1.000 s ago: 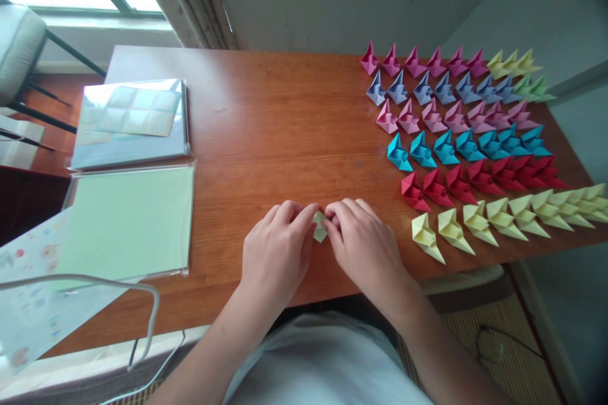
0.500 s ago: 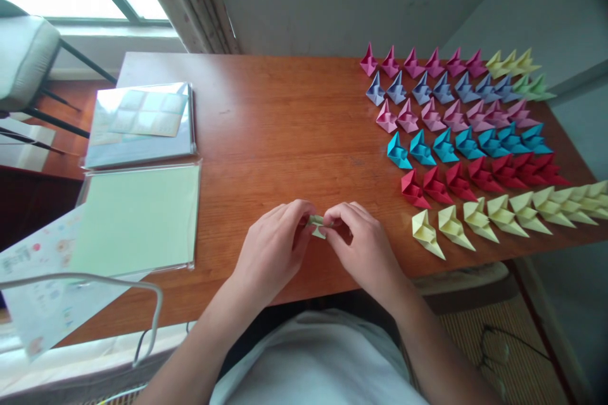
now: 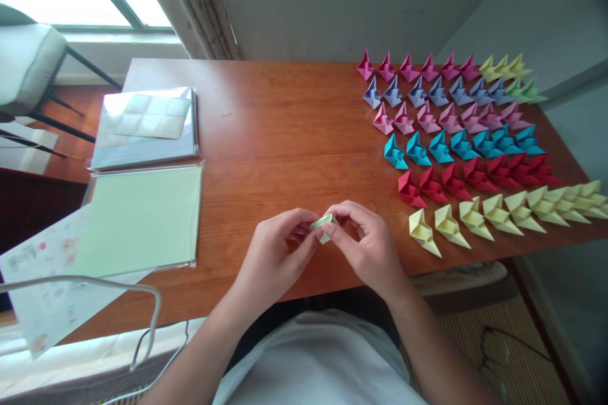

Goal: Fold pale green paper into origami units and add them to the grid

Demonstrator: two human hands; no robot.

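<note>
Near the front edge of the table, a small folded piece of pale green paper [image 3: 325, 221] is pinched between both hands. My left hand [image 3: 284, 245] is closed on its left side, thumb and fingertips pressed on it. From the right, my right hand [image 3: 363, 239] grips the other side with thumb and forefinger. Part of the paper is hidden by the fingertips. To the right stand rows of folded paper boats, with a pale yellow one [image 3: 424, 233] closest to my right hand and a red one [image 3: 410, 190] just behind it.
A pack of light green paper [image 3: 142, 221] lies at the left, below a second wrapped pack [image 3: 147, 152] with a card on it. A white cable [image 3: 85, 279] crosses the lower left over a printed sheet [image 3: 42, 304]. A chair [image 3: 31, 69] stands beyond the wooden table [image 3: 280, 133].
The hands have turned the folded paper, so that more of its pale green surface shows. The fingers have shifted their hold. The whole view has moved slightly.
</note>
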